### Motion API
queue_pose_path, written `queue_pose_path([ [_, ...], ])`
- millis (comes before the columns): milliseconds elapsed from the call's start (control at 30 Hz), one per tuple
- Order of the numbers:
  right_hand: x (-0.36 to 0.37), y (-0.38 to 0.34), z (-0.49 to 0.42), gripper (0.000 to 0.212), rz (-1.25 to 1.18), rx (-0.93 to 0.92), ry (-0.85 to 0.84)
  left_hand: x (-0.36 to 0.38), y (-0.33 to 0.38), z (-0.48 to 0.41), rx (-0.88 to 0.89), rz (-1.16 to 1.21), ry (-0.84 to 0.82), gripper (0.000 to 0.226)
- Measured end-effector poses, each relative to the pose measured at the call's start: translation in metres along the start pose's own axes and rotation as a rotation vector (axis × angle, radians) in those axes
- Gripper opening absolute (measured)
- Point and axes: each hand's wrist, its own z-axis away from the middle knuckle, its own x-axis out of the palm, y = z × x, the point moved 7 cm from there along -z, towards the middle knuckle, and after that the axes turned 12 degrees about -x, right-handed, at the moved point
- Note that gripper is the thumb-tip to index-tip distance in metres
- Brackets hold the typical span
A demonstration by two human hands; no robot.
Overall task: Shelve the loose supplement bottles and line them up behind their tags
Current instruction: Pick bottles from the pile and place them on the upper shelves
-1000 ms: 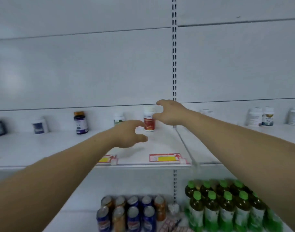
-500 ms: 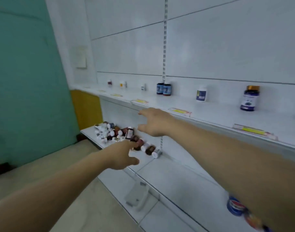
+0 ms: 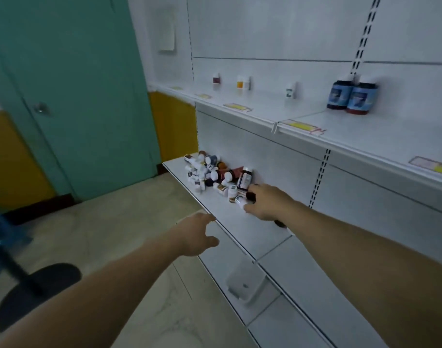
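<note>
no text can be read anywhere. the yellow price tags (image 3: 301, 126) on the upper shelf (image 3: 365, 136) edge carry print too blurred to make out, and the blue labels of the two dark bottles (image 3: 351, 97) standing there show only a pale smudge. the labels in the pile of loose bottles (image 3: 214, 175) on the lower shelf (image 3: 240, 227) are too small to tell.

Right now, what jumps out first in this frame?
The jumble of loose supplement bottles heaped at the far end of the lower shelf, with the right hand reaching its near edge. Above, two dark blue-labelled bottles stand side by side on the upper shelf.
</note>
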Motion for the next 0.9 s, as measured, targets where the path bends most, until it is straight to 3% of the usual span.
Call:
queue_pose_path([
  [233,0.027,0.053,-0.093,0.056,-0.130,0.111,0.060,-0.008,-0.017,-0.116,-0.020,-0.022,-0.089,0.067],
  [433,0.042,0.070,-0.165,0.042,-0.162,0.191,0.064,-0.020,-0.041,-0.212,-0.016,0.028,-0.160,0.067],
  [533,0.054,0.082,-0.213,0.046,-0.186,0.281,0.074,-0.030,-0.063,-0.273,-0.014,0.046,-0.210,0.068],
  [700,0.073,0.088,-0.287,0.042,-0.174,0.396,0.108,-0.047,-0.098,-0.381,0.086,0.068,-0.239,0.068],
  [900,0.097,0.098,-0.354,0.045,-0.192,0.461,0.102,-0.054,-0.108,-0.487,0.146,0.119,-0.314,0.053],
])
